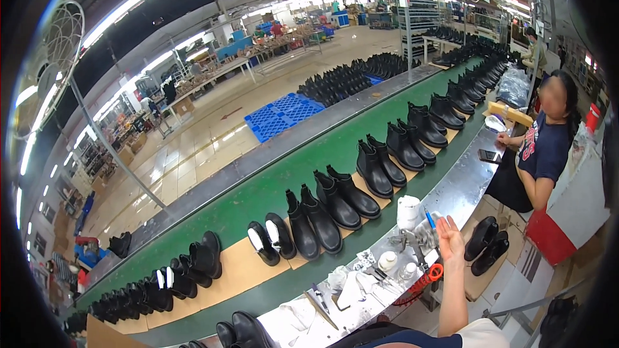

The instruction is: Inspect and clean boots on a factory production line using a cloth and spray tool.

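Pointing upward: loose-fingered right hand

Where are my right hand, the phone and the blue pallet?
Right hand [451,242]: head view, on the palm.
Phone [489,156]: head view, on its upper face.
Blue pallet [280,118]: head view, on its bare top.

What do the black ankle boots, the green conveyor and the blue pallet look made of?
Boots: probably leather or a lookalike, judging by the smooth, soft sheen. Conveyor: likely rubber or plastic sheeting, flat and faintly glossy. Pallet: apparently moulded plastic, evenly blue with regular openings.
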`<state>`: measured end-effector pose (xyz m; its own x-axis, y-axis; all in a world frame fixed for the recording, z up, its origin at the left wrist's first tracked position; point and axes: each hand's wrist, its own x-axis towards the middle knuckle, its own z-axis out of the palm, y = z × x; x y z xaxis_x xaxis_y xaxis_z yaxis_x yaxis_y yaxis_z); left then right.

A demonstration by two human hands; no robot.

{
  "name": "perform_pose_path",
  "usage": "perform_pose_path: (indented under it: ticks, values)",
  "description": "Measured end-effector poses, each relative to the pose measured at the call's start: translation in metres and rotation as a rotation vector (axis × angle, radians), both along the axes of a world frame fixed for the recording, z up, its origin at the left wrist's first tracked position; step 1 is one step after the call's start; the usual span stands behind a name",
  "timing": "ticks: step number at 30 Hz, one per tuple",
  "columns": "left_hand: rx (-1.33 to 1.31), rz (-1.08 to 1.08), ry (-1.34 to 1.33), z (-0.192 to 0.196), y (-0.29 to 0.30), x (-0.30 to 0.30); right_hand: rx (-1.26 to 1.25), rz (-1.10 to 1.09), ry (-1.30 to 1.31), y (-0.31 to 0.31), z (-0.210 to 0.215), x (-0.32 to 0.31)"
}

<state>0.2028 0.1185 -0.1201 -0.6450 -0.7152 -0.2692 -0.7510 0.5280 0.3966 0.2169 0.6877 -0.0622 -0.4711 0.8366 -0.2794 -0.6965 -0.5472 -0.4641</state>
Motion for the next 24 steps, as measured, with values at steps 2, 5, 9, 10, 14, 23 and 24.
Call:
perform_pose_path:
  ticks: [2,5,9,10,14,23,24]
  values:
    - [0.000,0.015,-0.010,-0.002,0.001,0.006,-0.005,0.026,-0.031,-0.005,-0.002,-0.006]
    - [-0.011,0.036,-0.032,-0.003,-0.001,0.019,0.006,0.068,-0.063,-0.005,-0.003,-0.010]
    - [-0.044,0.058,-0.047,0.001,-0.009,0.032,0.069,0.102,-0.085,-0.007,0.015,-0.019]
    - [-0.055,0.062,-0.050,0.003,-0.013,0.034,0.088,0.111,-0.093,-0.008,0.017,-0.020]
    - [-0.091,0.055,-0.047,0.010,-0.023,0.029,0.082,0.124,-0.090,-0.012,0.021,-0.022]
    - [-0.157,0.037,-0.087,0.018,-0.030,0.049,0.041,0.078,0.013,-0.013,0.021,-0.005]
    - [-0.162,0.030,-0.085,0.018,-0.030,0.046,0.041,0.079,0.016,-0.013,0.020,-0.003]
